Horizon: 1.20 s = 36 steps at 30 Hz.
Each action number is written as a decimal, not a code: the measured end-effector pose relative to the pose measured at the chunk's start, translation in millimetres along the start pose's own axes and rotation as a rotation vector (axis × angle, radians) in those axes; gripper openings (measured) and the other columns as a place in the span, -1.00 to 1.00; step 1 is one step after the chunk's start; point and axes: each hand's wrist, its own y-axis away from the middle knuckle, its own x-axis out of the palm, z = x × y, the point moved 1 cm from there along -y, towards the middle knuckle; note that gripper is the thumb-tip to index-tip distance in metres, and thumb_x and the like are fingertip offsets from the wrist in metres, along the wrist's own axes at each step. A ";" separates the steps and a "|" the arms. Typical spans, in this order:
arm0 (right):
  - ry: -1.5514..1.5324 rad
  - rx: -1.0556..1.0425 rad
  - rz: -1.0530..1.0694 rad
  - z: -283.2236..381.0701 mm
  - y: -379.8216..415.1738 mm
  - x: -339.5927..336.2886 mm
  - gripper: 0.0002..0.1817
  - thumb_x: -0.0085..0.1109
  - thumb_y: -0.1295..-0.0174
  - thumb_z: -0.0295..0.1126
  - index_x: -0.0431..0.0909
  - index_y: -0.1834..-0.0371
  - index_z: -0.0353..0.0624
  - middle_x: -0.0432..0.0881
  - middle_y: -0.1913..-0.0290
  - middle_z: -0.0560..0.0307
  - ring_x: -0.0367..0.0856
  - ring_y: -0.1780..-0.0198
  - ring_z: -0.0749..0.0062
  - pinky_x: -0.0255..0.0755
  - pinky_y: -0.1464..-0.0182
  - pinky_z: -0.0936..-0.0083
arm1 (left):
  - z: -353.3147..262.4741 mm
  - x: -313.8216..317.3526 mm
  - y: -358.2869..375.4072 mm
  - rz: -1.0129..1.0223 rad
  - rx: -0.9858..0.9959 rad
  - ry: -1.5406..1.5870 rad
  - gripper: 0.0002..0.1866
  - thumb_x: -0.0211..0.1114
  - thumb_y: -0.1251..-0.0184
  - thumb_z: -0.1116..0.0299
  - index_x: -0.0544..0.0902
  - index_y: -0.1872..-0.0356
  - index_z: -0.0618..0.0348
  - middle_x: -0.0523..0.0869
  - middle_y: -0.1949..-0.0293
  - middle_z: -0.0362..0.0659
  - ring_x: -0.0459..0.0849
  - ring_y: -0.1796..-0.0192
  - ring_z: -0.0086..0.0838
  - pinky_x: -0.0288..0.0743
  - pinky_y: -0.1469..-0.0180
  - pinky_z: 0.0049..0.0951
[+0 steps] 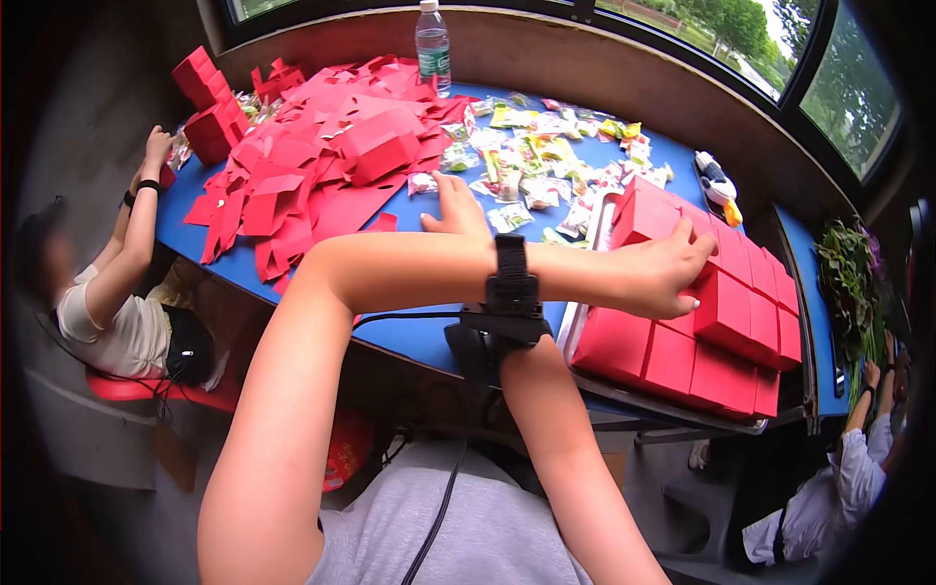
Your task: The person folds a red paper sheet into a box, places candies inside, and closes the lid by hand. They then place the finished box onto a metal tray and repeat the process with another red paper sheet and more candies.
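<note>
My arms cross, the left forearm lying over the right. My left hand [658, 278] reaches to the right, at the end of a top-layer red box [723, 304]. Its fingers are bent over the boxes with the thumb apart, and I see nothing lifted in it. Behind the left forearm, my right hand [456, 207] rests over the blue table [402, 207], thumb and forefinger apart. A small wrapped candy [421, 183] lies beside its fingertip; whether they touch is hard to tell. Rows of closed red boxes are stacked on a white tray [603, 226].
Unfolded red cartons [292, 185] heap on the left, wrapped candies [531, 161] behind. A water bottle [433, 54] and a white-and-navy object [717, 180] stand at the back. One person [117, 302] sits left; another person's sleeve [819, 497] is right, near leafy stems [853, 273].
</note>
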 end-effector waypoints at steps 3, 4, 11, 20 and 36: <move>-0.028 -0.040 -0.031 -19.7 -8.5 11.8 -0.29 0.28 0.07 -0.30 0.24 -0.20 -0.26 0.38 -0.07 -0.16 0.39 -0.10 -0.01 0.31 -0.14 0.28 | 1.8 -59.0 44.1 -0.156 -0.057 -0.139 -0.46 0.25 -0.09 0.36 0.28 -0.10 0.22 0.30 0.00 0.15 0.53 0.06 0.00 0.43 -0.04 -0.20; -0.014 -0.145 -0.136 -26.5 -10.3 22.3 -0.33 0.27 0.04 -0.30 0.27 -0.18 -0.25 0.38 -0.07 -0.16 0.39 -0.10 -0.01 0.31 -0.14 0.28 | 7.9 -81.9 59.9 -0.229 -0.141 -0.216 -0.49 0.29 -0.08 0.35 0.34 -0.08 0.18 0.32 0.00 0.11 0.55 0.06 -0.08 0.47 -0.03 -0.25; -0.064 0.003 -0.068 -10.3 -2.2 5.9 -0.58 0.18 0.04 -0.40 0.51 0.05 -0.30 0.39 -0.08 -0.16 0.45 -0.09 0.03 0.33 -0.13 0.31 | 170.1 -228.9 217.5 -0.445 -0.886 -0.687 -0.46 0.38 0.05 0.14 0.49 0.01 0.13 0.41 0.01 0.09 0.42 -0.11 -0.12 0.34 -0.14 -0.25; -0.012 0.001 -0.095 -10.7 -5.8 2.2 -0.64 0.18 0.01 -0.40 0.55 0.15 -0.41 0.45 -0.04 -0.19 0.46 -0.07 0.05 0.33 -0.13 0.36 | 227.6 -288.1 289.6 -0.531 -0.997 -0.745 -0.47 0.34 0.10 0.13 0.60 0.10 0.30 0.61 0.10 0.19 0.53 -0.04 -0.06 0.41 -0.11 -0.26; 0.028 -0.003 -0.122 -3.6 -0.6 1.3 -0.56 0.14 0.03 -0.46 0.37 0.05 -0.42 0.38 0.03 -0.24 0.45 0.01 -0.07 0.38 -0.04 0.27 | 330.6 -315.4 148.4 -0.222 -1.101 -0.936 -0.29 0.28 0.04 -0.15 0.40 -0.19 -0.15 0.38 -0.15 0.19 0.35 -0.20 0.10 0.31 -0.16 -0.02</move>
